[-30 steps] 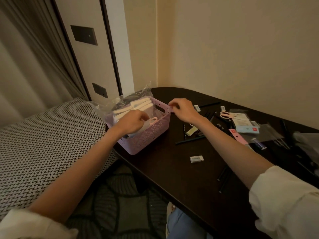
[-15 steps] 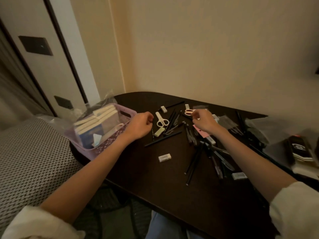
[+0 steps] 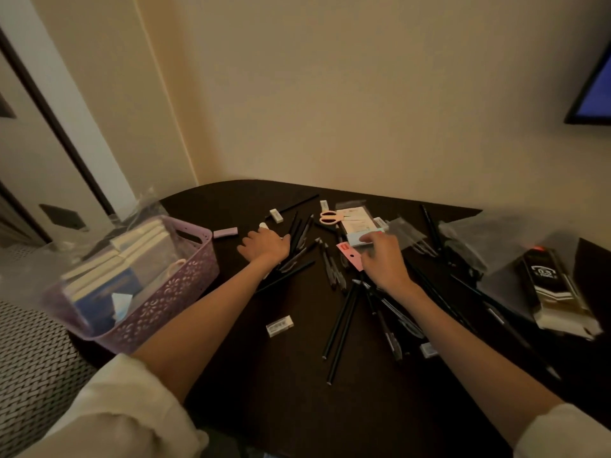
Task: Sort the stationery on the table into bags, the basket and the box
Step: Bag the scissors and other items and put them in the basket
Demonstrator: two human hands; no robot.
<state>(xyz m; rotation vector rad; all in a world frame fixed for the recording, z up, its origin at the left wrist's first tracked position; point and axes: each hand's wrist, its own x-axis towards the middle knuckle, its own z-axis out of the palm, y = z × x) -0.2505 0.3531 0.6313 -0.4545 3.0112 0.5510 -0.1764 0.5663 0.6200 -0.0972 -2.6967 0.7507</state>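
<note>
Fingers: the left hand [image 3: 264,246] is laid knuckles-up over white scissors [image 3: 264,227], of which only a tip shows; whether they are clamped cannot be told. The right hand's [image 3: 385,259] fingers [image 3: 367,239] are curled onto a pale blue pack [image 3: 358,240]; a firm hold cannot be confirmed.
Done: the basket [image 3: 158,302], at the left edge of the table [image 3: 264,408], is already loaded with notebooks [image 3: 132,256] standing on edge.
Left: most of the stationery is judged unsorted. Black pens [image 3: 340,319] are scattered mid-table, erasers [image 3: 279,325] lie loose, and pink scissors [image 3: 330,217] lie far. Clear bags [image 3: 406,233] lie flat on the right, beside a pen box [image 3: 549,285].
Axis: the nearest pens are laid near-to-far, leaning slightly right at the far end; others fan out crosswise. The pink scissors lie left-right, handles to the left.
</note>
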